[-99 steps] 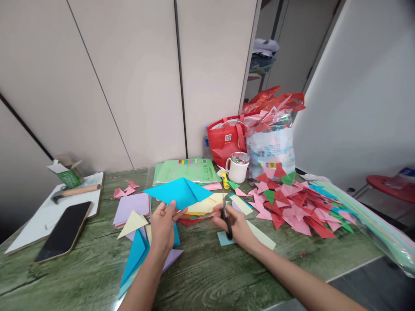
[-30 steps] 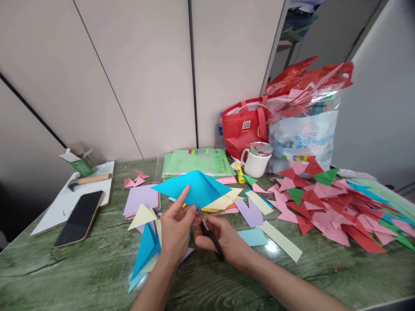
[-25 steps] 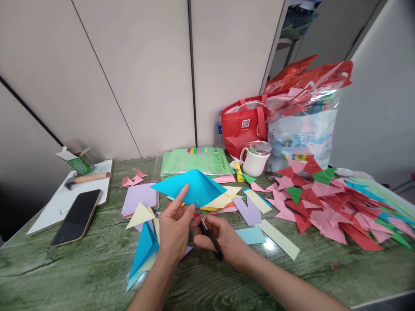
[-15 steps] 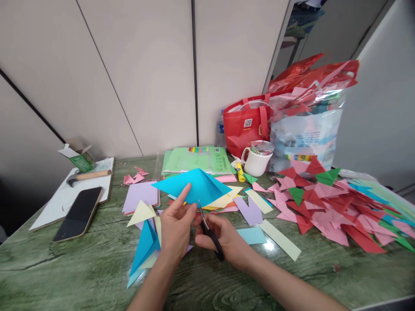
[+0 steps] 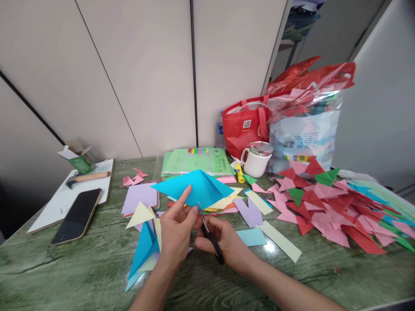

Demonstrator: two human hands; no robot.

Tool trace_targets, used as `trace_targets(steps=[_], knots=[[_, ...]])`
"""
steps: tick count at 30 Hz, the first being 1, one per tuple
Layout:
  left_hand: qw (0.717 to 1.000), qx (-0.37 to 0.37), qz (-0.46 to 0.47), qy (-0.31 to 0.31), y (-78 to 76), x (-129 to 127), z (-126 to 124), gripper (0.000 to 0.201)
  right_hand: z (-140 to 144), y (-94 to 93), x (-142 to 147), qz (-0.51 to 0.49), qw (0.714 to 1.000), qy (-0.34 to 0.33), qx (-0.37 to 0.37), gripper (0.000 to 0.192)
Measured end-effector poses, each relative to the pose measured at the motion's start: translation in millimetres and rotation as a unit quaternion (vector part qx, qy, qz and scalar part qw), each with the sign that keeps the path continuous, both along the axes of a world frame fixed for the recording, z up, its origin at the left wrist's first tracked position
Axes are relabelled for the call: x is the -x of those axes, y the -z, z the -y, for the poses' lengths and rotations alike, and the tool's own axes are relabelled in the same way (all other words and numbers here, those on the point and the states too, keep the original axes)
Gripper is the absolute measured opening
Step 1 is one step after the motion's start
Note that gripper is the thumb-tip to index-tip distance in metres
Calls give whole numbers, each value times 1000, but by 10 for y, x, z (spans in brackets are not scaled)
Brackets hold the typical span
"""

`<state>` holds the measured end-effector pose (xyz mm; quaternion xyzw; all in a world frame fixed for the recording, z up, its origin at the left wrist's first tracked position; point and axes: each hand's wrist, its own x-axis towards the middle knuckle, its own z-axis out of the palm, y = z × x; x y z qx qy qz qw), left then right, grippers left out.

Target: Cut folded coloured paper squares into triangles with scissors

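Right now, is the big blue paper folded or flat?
Folded. The bright blue paper sheet, held up by the left hand, shows a raised crease and overlapping flaps, making a kite-like shape with layers.

One head-worn view looks forward and down across the table (image 5: 81, 276) toward the wall (image 5: 129, 77); the hands sit close at the bottom edge; paper piles lie farther off.

Bare green table (image 5: 58, 272) lies open near and left of the hands, while the phone (image 5: 77, 215) blocks the far left, paper triangles (image 5: 327, 207) crowd the right, and a mug (image 5: 256, 160) and bags (image 5: 301, 125) wall the far side.
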<state>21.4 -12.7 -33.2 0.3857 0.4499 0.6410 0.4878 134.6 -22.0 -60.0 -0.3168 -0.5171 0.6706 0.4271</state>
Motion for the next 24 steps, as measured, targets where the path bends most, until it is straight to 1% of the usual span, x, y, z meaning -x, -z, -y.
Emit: trace_targets(steps=[4,9,14,19,21,24], knots=[[1000,-1,6,6,-2,-13,10,55,14,21,6,13,1000,18,-11,40],[1000,-5,11,11,5,-12,6,54,14,74,17,10,999,25,-17,38],[1000,-7,11,18,28,3,14,53,13,123,34,22,999,34,0,33],[1000,-9,0,23,47,21,16,55,10,155,45,36,999,36,15,35],[1000,-12,-6,21,47,22,14,54,6,157,43,34,999,36,9,35],[1000,-13,-9,26,44,7,16,53,-3,119,33,22,999,39,-23,36]])
